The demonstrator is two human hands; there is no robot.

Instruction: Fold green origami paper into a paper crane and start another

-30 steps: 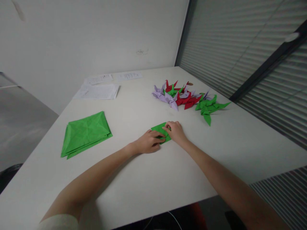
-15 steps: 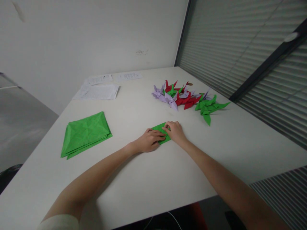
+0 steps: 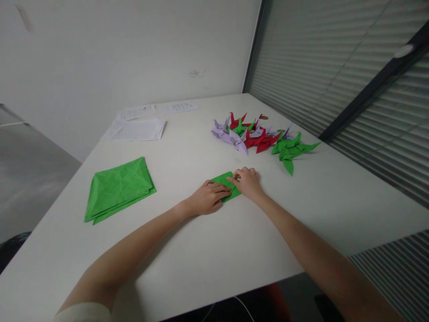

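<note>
A small folded piece of green origami paper (image 3: 221,179) lies on the white table between my hands. My left hand (image 3: 208,197) rests flat on its left part, fingers stretched out and pressing it down. At the right end, my right hand (image 3: 247,182) has thumb and forefinger drawn together in a pinch on the paper's upper layer. Both hands cover parts of the paper, so its full folded shape is hidden.
A stack of creased green sheets (image 3: 120,188) lies to the left. Folded paper cranes in red, lilac and green (image 3: 238,142) are heaped at the back right. Printed papers (image 3: 140,129) lie at the far left, and window blinds (image 3: 335,76) border the right side.
My right hand has shifted slightly right and up along the paper, with its fingers still pinched. My left hand stays in nearly the same place.
</note>
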